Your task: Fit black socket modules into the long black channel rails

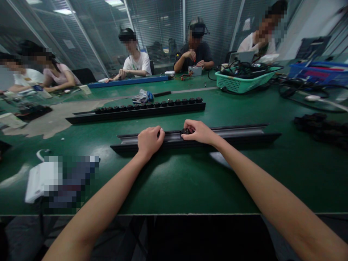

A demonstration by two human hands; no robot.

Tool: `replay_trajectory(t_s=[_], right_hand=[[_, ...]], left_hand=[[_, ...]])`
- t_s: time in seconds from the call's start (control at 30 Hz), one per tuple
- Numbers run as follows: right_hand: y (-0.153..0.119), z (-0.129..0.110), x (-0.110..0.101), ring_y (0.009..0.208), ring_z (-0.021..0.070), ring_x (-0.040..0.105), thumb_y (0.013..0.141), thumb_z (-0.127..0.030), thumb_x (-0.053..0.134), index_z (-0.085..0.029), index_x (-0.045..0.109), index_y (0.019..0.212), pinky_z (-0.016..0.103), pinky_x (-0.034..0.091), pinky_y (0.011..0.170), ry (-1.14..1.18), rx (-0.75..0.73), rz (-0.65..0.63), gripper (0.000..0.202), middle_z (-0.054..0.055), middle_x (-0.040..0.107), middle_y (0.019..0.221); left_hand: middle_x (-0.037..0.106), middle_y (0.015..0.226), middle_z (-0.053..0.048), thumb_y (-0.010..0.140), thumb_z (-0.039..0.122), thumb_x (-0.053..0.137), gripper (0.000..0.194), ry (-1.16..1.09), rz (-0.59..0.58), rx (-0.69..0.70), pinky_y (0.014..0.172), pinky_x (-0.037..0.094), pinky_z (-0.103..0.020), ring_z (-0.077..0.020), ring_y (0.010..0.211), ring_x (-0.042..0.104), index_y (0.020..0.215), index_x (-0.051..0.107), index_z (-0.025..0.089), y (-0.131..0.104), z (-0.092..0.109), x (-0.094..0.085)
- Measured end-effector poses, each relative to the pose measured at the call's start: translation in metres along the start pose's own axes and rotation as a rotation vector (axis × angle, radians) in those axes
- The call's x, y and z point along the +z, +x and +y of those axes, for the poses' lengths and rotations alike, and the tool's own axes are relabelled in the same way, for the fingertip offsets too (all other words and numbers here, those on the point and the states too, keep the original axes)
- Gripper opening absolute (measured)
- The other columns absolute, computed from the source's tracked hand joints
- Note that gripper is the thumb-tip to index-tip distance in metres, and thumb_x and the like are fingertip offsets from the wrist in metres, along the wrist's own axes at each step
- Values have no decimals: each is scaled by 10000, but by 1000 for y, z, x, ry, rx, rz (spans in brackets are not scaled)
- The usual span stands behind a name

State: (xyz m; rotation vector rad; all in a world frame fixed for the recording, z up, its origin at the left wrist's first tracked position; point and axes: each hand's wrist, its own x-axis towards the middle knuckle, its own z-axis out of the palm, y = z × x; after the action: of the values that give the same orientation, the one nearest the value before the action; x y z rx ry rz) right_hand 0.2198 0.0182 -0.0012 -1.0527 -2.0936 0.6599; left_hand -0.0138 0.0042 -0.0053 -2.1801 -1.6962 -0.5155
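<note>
A long black channel-shaped rail (239, 136) lies crosswise on the green table in front of me. My left hand (150, 142) is closed over its left part, with the fingers curled onto the channel. Near the rail's middle, my right hand (199, 132) pinches a small round black part (186, 132) that sits in or just over the channel; the fingers hide some of it. Farther back is a second black rail (141, 111), with a row of several similar black parts standing along it.
A black pile of parts (323, 127) lies at the right. Beyond it are a green basket (239, 82) of cables and a blue crate (320, 74). Gloves (143, 96) lie behind the far rail. A white device (43, 179) is at the left front. Several people sit across the table.
</note>
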Motion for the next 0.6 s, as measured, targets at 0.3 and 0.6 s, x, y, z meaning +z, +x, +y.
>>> replay_trajectory(t_s=[0.3,0.6], right_hand=[[-1,-1,0,613,117,403,668,-341,684,-208,481,711,274,278,590,-17,33,54,246,-50,435,635],[-2,-3,0,612,118,413,655,-340,673,-206,488,708,271,285,585,-51,40,72,234,-41,455,643]], left_hand=[[693,833,-59,1003,385,326,394,-6,8,0,595,283,-318,-200,755,614,825,635,217,0,-1,1],[687,823,-59,1001,387,329,395,-20,5,-1,599,293,-314,-197,743,604,839,646,216,0,-2,2]])
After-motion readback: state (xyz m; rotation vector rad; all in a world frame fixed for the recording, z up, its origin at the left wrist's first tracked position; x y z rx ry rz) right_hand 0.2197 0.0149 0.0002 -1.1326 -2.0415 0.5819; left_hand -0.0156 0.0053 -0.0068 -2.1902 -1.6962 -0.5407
